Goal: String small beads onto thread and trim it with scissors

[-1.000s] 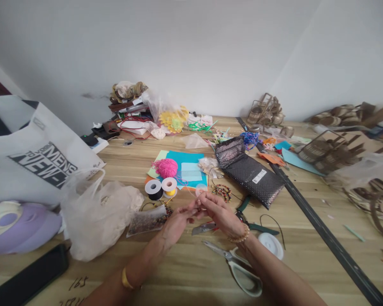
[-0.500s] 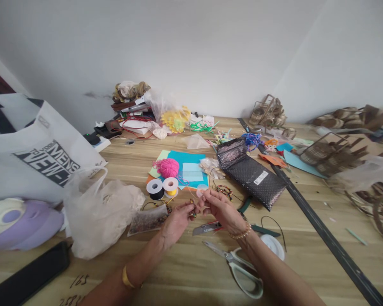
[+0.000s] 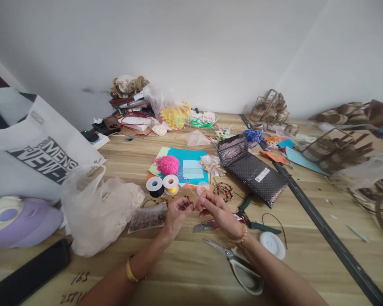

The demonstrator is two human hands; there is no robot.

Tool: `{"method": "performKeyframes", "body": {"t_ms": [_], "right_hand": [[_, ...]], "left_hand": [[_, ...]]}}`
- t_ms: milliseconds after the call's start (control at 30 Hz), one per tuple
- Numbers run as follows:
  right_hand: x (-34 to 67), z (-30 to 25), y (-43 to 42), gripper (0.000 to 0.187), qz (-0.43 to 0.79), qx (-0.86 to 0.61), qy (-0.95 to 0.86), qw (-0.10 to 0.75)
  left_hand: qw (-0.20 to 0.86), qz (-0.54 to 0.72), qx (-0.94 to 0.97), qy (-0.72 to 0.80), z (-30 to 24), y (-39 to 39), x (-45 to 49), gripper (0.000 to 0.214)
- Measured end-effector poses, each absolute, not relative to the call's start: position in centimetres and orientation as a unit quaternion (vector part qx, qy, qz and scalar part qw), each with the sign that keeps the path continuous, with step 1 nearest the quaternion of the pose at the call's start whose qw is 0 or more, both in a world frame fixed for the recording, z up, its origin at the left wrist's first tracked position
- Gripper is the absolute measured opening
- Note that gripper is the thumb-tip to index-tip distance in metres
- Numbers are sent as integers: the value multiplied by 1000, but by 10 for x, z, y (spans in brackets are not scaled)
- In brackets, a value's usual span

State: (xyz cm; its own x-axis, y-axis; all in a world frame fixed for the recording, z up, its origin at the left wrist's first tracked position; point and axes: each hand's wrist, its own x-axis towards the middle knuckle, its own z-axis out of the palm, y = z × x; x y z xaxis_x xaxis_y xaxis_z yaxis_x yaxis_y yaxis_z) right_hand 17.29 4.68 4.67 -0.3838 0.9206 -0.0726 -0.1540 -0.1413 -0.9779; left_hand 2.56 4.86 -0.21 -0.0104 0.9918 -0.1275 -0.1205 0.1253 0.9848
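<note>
My left hand [image 3: 178,212] is closed in a pinch on a small beaded string [image 3: 187,199], whose dark and coloured beads peek out above the fingers. Almost touching it, my right hand [image 3: 213,208] pinches thumb and fingertips together; whatever lies between them is too small to make out. Just beyond the fingers sits a small clear round container [image 3: 202,187]. Beaded bracelets [image 3: 224,192] lie coiled past my right hand. A clear bag of beads [image 3: 147,218] rests left of my left hand. Under my right wrist are a utility knife [image 3: 204,225] and white-handled scissors [image 3: 244,274].
Black [image 3: 155,187] and yellow [image 3: 171,185] thread spools stand near pink yarn [image 3: 167,165] on coloured paper [image 3: 191,153]. To the right lie a black bubble mailer [image 3: 258,174], green-handled pliers [image 3: 263,228] and a white spool [image 3: 272,245]. A plastic bag [image 3: 98,212] is at left.
My left hand has turned and curled more, and the beaded string has shifted up behind its fingers. My right hand stays pinched, slightly lower. The whole view has shifted a little.
</note>
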Motion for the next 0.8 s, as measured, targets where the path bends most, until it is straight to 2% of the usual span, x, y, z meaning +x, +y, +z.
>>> {"method": "performKeyframes", "body": {"t_ms": [167, 300, 400, 467, 533, 600, 667, 733, 800], "right_hand": [[170, 46, 42, 37, 638, -376, -525, 419], [181, 51, 50, 34, 661, -376, -504, 409], [197, 55, 66, 32, 636, -382, -533, 408], [208, 57, 75, 31, 567, -422, -596, 380], [219, 60, 79, 30, 447, -460, -691, 334], [230, 64, 74, 20, 222, -508, -771, 314], [239, 68, 58, 22, 52, -546, -796, 255], [248, 71, 34, 26, 17, -549, -816, 180], [257, 71, 7, 27, 74, -535, -835, 104]], "left_hand": [[551, 499, 424, 517, -6, 50, 27, 19], [589, 476, 436, 487, 5, 49, 23, 15], [619, 475, 422, 462, 14, 48, 23, 15], [652, 473, 405, 433, 18, 48, 25, 16], [684, 465, 388, 407, 21, 48, 27, 18], [707, 458, 367, 395, 24, 49, 27, 21], [717, 455, 346, 398, 26, 50, 26, 25], [722, 453, 331, 405, 27, 51, 24, 27], [725, 455, 320, 407, 29, 51, 21, 27]]}}
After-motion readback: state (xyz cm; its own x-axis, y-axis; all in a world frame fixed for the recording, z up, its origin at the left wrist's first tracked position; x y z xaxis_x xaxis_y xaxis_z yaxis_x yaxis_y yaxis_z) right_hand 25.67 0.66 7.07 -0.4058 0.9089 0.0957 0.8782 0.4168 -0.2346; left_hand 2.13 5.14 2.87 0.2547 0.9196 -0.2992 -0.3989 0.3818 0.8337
